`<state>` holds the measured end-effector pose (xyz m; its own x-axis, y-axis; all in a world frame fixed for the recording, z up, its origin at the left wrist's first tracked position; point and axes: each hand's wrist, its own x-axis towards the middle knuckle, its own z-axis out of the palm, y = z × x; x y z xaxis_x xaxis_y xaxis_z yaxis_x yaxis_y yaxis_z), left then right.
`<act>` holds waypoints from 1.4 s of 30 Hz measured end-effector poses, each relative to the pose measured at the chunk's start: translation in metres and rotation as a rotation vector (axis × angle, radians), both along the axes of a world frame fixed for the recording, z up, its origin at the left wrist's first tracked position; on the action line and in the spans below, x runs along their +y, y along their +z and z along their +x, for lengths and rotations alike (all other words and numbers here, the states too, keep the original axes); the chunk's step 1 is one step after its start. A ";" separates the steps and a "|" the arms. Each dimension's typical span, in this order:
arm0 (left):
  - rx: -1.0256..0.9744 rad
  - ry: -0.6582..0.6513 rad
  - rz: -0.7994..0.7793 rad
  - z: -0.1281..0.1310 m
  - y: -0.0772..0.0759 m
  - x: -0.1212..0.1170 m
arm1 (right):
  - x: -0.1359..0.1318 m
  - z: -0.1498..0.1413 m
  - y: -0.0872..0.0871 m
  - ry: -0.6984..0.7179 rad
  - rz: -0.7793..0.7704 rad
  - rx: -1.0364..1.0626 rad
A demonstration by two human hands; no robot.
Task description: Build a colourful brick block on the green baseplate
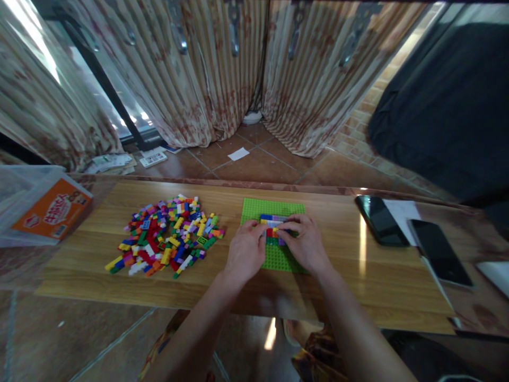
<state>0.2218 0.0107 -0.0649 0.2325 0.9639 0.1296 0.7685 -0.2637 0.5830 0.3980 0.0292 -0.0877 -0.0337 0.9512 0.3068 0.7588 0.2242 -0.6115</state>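
A green baseplate lies on the wooden table, with a small build of coloured bricks on its middle. My left hand rests on the plate's left side, fingers curled and pinched at the build's left end. My right hand is on the right side, fingers pressed together on the bricks. Whether either hand holds a loose brick is hidden. A pile of several loose coloured bricks lies to the left, apart from both hands.
Two dark phones and a white sheet lie at the table's right. A clear box with an orange pack stands at the left edge. Curtains and a tiled floor are beyond.
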 end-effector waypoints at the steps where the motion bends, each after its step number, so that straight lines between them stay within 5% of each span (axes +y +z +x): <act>1: 0.009 -0.006 0.004 0.000 0.000 0.000 | 0.000 0.000 0.000 -0.002 0.004 -0.004; 18: 0.262 -0.114 0.091 0.001 -0.006 -0.005 | -0.002 0.000 -0.001 0.023 0.044 -0.111; 29: 0.236 -0.103 0.098 0.001 -0.010 -0.003 | -0.002 -0.001 0.000 0.032 0.044 -0.100; 42: 0.181 -0.096 0.082 0.000 -0.014 -0.003 | -0.004 -0.008 -0.009 -0.154 0.000 0.033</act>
